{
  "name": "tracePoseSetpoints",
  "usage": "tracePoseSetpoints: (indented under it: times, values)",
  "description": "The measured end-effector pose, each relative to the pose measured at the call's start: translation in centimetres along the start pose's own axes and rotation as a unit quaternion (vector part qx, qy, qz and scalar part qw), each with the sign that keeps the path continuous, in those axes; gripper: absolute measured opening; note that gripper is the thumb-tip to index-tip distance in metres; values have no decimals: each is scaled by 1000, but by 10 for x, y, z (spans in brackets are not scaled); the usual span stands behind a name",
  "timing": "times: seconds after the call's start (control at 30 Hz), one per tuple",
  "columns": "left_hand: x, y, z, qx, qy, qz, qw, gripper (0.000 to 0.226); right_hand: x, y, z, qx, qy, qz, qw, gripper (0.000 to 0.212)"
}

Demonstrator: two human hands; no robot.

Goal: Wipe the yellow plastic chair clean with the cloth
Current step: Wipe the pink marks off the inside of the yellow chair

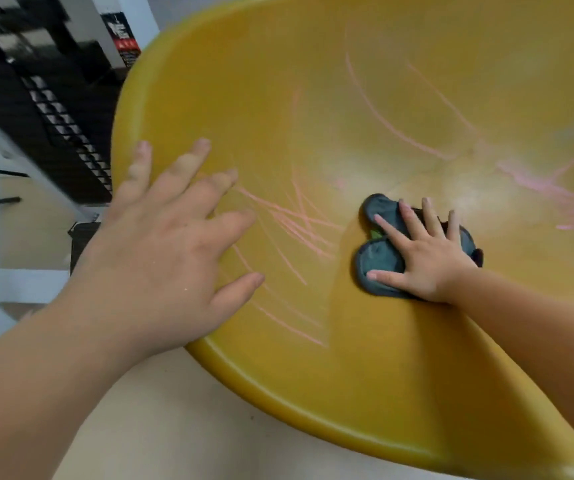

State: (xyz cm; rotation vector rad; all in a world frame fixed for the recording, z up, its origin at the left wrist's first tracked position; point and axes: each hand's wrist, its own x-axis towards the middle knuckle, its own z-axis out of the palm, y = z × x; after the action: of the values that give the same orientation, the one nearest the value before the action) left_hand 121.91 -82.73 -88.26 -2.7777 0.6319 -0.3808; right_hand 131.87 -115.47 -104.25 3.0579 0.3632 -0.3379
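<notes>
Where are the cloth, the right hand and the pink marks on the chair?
cloth (380,258): head view, bare lower-left fold.
right hand (427,261): head view, back of the hand.
pink marks (308,230): head view, scribble left of the cloth.

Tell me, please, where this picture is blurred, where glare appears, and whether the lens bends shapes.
Head view: motion blur smears the dark rack at upper left; the left hand is slightly soft, the right hand pressing the cloth is sharper; pale glare lies on the yellow chair beyond the cloth; the wide lens bows the chair's rim.
</notes>
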Motion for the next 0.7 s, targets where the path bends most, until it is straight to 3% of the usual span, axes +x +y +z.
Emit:
tracePoseSetpoints:
  times: [0.1, 0.27, 0.37, 0.43, 0.5, 0.6, 0.7]
  values:
    - [-3, -2, -1, -23, 22, 10, 999, 71, 25, -33, -2, 79, 16, -17, 997, 112]
    - [-3, -17, -1, -38, 106, -38, 993, 96, -31, -114, -12, 153, 8, -218, 964, 98]
    - [-1, -24, -1, -64, 96, -63, 991, 108, -67, -108, -8, 162, -34, -286, 944, 84]
    - [-1, -23, 1, -78, 75, -67, 992, 113, -49, -78, 0, 110, -16, -239, 965, 92]
    - [-2, -21, 3, -84, 56, -75, 992, 115, -6, -50, -1, 70, 0, -104, 992, 108]
    - [-3, -22, 3, -87, 50, -84, 991, 113, 52, -46, -19, 122, 41, 60, 990, 122]
    - [-3, -23, 3, -91, 56, -86, 990, 113, 64, -89, -24, 171, 77, 1, 982, 120]
